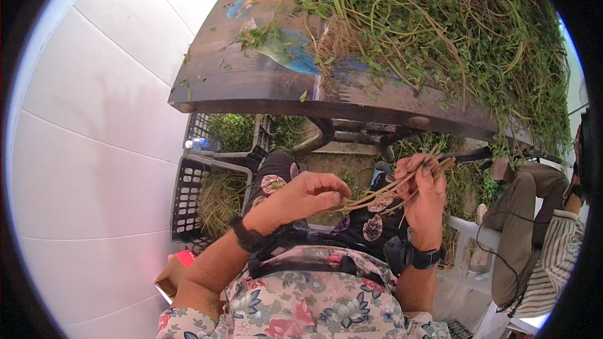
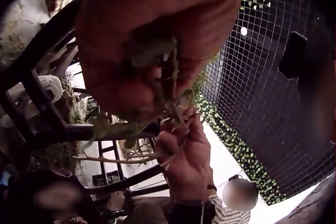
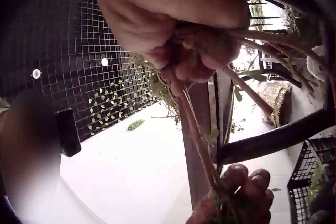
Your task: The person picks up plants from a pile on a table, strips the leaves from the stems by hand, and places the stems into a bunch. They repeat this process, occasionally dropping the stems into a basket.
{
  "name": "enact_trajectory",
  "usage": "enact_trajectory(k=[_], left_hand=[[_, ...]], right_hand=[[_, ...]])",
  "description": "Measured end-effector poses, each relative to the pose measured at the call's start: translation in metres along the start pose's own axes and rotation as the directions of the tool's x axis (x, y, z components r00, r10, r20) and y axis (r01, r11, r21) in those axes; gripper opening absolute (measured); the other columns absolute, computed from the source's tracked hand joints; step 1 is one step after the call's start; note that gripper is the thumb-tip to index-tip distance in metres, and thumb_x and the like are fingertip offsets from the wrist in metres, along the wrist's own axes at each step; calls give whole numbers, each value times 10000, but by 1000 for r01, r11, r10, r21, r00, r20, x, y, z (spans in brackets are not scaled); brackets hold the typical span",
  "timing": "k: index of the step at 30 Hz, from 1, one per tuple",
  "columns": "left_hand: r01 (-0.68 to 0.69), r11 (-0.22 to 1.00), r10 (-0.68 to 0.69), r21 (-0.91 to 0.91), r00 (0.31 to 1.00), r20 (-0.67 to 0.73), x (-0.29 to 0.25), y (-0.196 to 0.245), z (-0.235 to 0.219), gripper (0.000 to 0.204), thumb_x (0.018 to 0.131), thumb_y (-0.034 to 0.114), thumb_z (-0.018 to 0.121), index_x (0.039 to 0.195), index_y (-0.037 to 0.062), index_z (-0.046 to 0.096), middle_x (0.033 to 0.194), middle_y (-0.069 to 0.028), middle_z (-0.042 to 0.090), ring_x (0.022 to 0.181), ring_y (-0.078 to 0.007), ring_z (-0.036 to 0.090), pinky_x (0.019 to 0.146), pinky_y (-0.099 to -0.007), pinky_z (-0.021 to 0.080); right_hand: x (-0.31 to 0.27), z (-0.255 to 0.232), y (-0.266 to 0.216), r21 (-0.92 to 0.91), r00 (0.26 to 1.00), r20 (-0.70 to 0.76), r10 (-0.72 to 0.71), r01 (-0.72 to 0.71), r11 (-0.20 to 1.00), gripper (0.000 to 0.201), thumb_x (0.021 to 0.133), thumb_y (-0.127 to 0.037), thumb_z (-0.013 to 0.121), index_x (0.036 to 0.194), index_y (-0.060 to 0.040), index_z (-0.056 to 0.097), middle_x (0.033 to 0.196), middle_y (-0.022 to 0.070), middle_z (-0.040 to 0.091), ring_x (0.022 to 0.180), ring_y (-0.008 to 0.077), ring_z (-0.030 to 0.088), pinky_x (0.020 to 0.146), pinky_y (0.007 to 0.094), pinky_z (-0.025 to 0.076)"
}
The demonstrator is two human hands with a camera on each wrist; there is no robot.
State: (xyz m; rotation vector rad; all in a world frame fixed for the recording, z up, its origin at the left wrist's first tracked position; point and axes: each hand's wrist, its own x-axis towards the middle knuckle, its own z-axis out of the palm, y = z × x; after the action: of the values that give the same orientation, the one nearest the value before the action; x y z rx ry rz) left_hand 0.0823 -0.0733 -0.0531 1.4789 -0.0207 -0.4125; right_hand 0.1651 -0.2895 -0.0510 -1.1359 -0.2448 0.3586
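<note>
A bundle of thin brownish-green plant stems (image 1: pixel 383 191) runs between my two hands, below the edge of a dark wooden table (image 1: pixel 251 85). My right hand (image 1: pixel 422 196) grips the upper end of the stems (image 3: pixel 199 124) in a closed fist. My left hand (image 1: pixel 301 198) pinches the lower, leafy end (image 2: pixel 157 92) with curled fingers. The table top is heaped with a big pile of green leafy stems (image 1: pixel 433 19).
A black plastic crate (image 1: pixel 201 194) holding greens stands under the table at the left, another crate behind it. White tiled floor lies to the left. A second person in a striped shirt (image 1: pixel 553 257) sits at the right on a white chair (image 1: pixel 468 245).
</note>
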Motion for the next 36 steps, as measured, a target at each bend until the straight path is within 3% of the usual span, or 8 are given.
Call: enact_trajectory(k=[3, 11, 14, 20, 24, 26, 30, 36], left_hand=[[-18, 998, 16, 61, 1000, 18, 1, 4, 4, 168, 857, 128, 556, 962, 1, 587, 800, 22, 550, 723, -54, 471, 655, -214, 413], [-71, 971, 78, 230, 997, -20, 1, 4, 10, 142, 819, 102, 562, 922, 9, 589, 733, -26, 571, 684, -90, 513, 630, -244, 429], [-119, 936, 118, 331, 993, 23, 3, -1, 8, 108, 852, 108, 540, 922, 36, 581, 731, 25, 531, 668, -48, 477, 586, -207, 398], [126, 992, -125, 32, 992, -28, 2, -2, 10, 107, 867, 117, 489, 910, 31, 537, 696, 25, 495, 606, -48, 452, 510, -204, 376], [150, 988, -152, -22, 980, -126, 5, -13, 11, 99, 870, 123, 474, 904, 44, 525, 721, 15, 510, 586, -61, 457, 499, -203, 388], [196, 967, -221, -161, 963, -155, 4, -14, 11, 91, 870, 120, 466, 896, 52, 522, 734, 9, 518, 580, -71, 464, 503, -210, 399], [124, 935, -190, -331, 967, -173, 1, -32, 2, 103, 852, 66, 445, 912, 46, 526, 774, -16, 558, 599, -84, 498, 528, -225, 436], [38, 875, -207, -483, 930, -302, 4, -28, -4, 82, 875, 91, 467, 908, 51, 531, 730, -16, 524, 564, -98, 474, 500, -230, 403]], right_hand=[[-1, 3, 1, 33, 998, -53, 38, -37, 999, 268, 903, -334, 521, 940, -69, 526, 857, 52, 589, 680, 77, 529, 516, 191, 365], [1, -6, 4, 50, 998, 40, 57, -58, 997, 276, 906, -333, 515, 964, -64, 538, 895, 53, 592, 747, 86, 552, 563, 185, 403], [-1, -1, 4, 46, 998, 15, 69, -69, 997, 282, 903, -338, 519, 967, -64, 541, 888, 54, 596, 746, 85, 548, 584, 193, 413], [-3, 4, 3, 17, 998, 46, 34, -35, 999, 285, 897, -344, 526, 966, -67, 533, 865, 50, 591, 736, 98, 543, 610, 216, 428], [-4, 2, 5, -45, 997, 73, 38, -34, 998, 248, 907, -314, 514, 962, -73, 522, 852, 45, 580, 727, 105, 535, 594, 218, 421], [-3, 0, 4, 34, 999, -49, 0, 1, 999, 230, 913, -300, 505, 965, -77, 517, 844, 42, 578, 717, 97, 527, 577, 209, 408], [1, -6, -6, 96, 968, -251, -17, 42, 994, 199, 918, -274, 502, 969, -81, 509, 842, 37, 579, 699, 81, 517, 547, 188, 383], [3, -15, 6, 144, 971, -238, 30, 5, 990, 176, 910, -257, 520, 953, -87, 524, 844, 29, 591, 681, 61, 521, 530, 157, 372]])
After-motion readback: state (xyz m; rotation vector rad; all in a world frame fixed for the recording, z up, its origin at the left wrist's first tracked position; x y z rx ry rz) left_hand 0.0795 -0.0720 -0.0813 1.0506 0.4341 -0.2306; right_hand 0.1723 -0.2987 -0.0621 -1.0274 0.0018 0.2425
